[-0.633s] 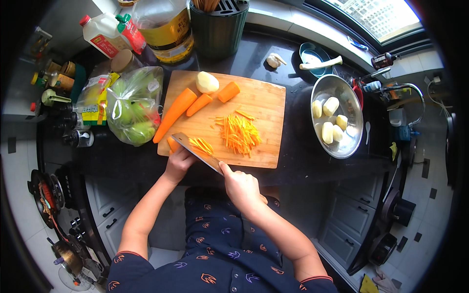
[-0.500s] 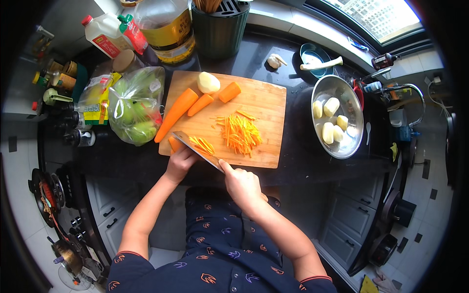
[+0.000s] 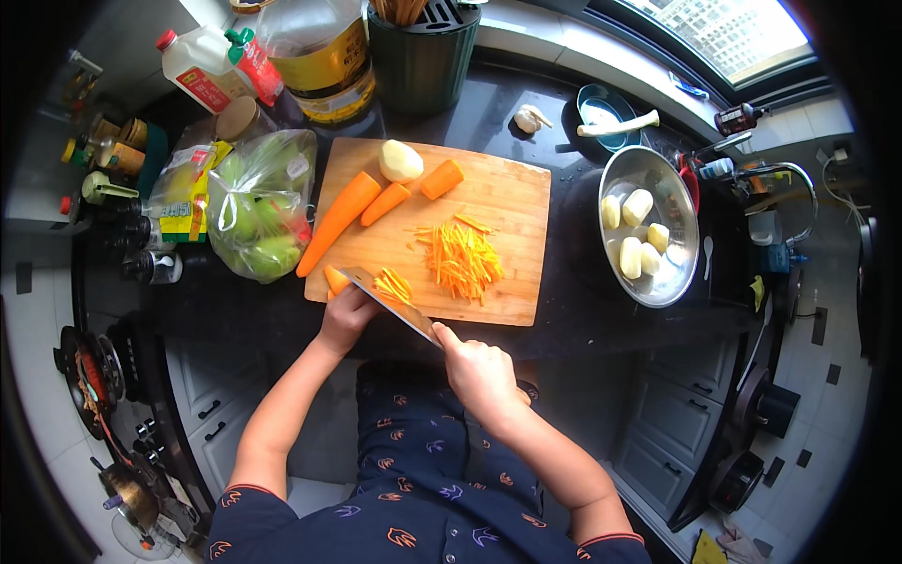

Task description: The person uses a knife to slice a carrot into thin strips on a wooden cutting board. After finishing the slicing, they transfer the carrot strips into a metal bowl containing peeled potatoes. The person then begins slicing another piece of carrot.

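Dark surface [image 3: 235, 315] carries a board [image 3: 521, 216]; the curled left hand [image 3: 345, 318] holds a carrot piece [image 3: 335, 280] against its fingers, left of the knife [image 3: 399, 308] gripped by the closed right hand [image 3: 481, 376].

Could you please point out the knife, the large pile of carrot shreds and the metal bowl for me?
Knife [image 3: 399, 307]: head view, on the middle of the blade.
Large pile of carrot shreds [image 3: 463, 261]: head view, on the middle of the heap.
Metal bowl [image 3: 646, 173]: head view, on its bare inner wall.
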`<state>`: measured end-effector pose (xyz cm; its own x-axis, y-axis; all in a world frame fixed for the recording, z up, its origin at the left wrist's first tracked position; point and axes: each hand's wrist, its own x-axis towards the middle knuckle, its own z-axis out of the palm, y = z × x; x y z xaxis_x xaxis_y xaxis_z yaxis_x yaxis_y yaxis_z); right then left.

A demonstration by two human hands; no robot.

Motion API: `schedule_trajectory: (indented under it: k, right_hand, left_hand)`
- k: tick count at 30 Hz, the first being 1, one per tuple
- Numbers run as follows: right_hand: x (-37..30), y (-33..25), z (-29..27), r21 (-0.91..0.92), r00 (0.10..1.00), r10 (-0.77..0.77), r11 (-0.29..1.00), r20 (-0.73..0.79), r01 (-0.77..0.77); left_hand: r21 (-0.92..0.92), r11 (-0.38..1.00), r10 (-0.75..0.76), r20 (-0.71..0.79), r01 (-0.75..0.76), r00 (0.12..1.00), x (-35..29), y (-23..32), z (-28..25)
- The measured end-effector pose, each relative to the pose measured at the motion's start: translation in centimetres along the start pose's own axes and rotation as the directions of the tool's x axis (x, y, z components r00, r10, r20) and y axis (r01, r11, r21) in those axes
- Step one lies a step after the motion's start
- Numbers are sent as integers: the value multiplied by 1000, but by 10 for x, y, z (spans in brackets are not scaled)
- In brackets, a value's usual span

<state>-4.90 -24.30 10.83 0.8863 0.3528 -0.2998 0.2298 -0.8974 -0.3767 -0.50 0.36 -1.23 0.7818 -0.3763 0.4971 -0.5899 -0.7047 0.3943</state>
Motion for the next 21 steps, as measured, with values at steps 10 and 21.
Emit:
schedule_trajectory:
  k: [10,21]
  right_hand:
    - [24,1,8,74,999,0,997,-41,3]
    - [-5,-2,-15,41,999,15,999,39,-17]
  left_hand:
    - [-42,999,-11,33,13,999,9,6,-6]
    - [-20,1000,3,-4,-3,1000,0,0,-1]
